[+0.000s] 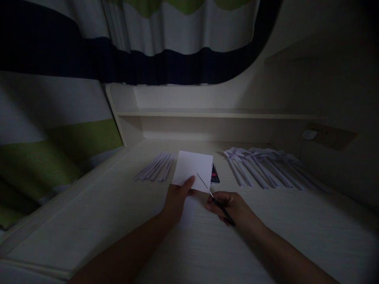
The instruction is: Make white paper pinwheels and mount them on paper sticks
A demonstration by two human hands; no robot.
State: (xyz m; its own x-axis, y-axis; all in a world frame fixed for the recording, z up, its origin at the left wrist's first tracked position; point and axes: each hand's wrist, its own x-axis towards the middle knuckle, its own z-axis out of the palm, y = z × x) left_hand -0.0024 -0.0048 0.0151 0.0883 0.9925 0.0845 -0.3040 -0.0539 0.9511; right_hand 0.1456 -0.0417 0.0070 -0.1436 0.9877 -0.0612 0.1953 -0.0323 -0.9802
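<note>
My left hand [179, 197] grips a square sheet of white paper [192, 165] by its lower left edge, thumb on top and fingers underneath. In my right hand [226, 205] is a pair of scissors [220, 207] with dark handles, my fingers wrapped round them. The thin metal blades point up and left, lying over the lower right part of the paper in this view. Whether the blades touch the sheet, I cannot tell. Behind the paper's right edge a dark phone-like object [215, 179] partly shows, its screen blurred out.
Several thin white paper strips or rolls [156, 166] lie left of the paper. To the right, several white paper stems [260, 169] with folded tops are spread side by side. A low shelf [213, 113] runs along the back, under a striped curtain [183, 35]. The light is dim.
</note>
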